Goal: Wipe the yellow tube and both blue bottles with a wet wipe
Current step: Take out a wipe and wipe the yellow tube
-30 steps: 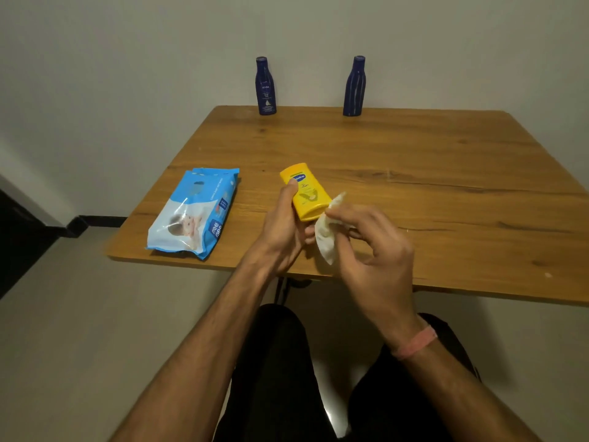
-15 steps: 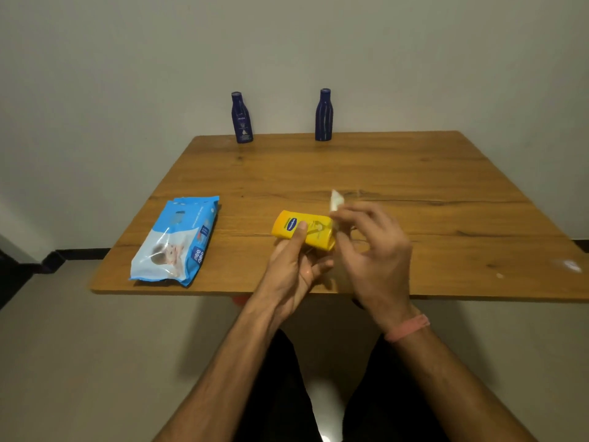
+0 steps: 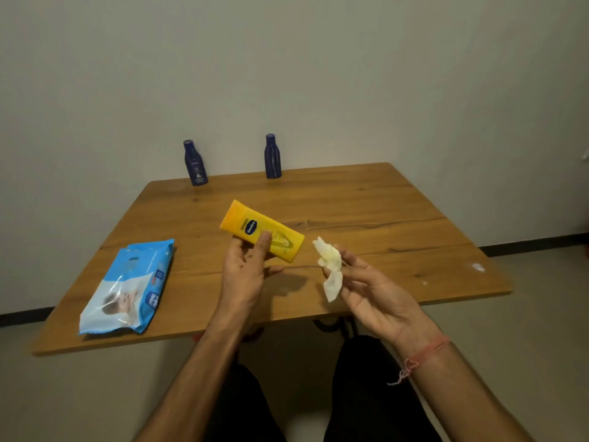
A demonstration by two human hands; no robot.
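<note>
The left hand [image 3: 245,275] grips the flat yellow plastic tube [image 3: 261,230]; the right hand [image 3: 366,291] pinches the crumpled white wet wipe [image 3: 330,266], just apart. Tube-wiping step; next, likely press wipe to tube.

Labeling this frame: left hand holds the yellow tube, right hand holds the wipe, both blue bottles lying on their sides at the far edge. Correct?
Not quite. In the head view both blue bottles stand upright at the far edge, not on their sides. The rest holds: the left hand holds the yellow tube and the right hand holds the wipe.
</note>
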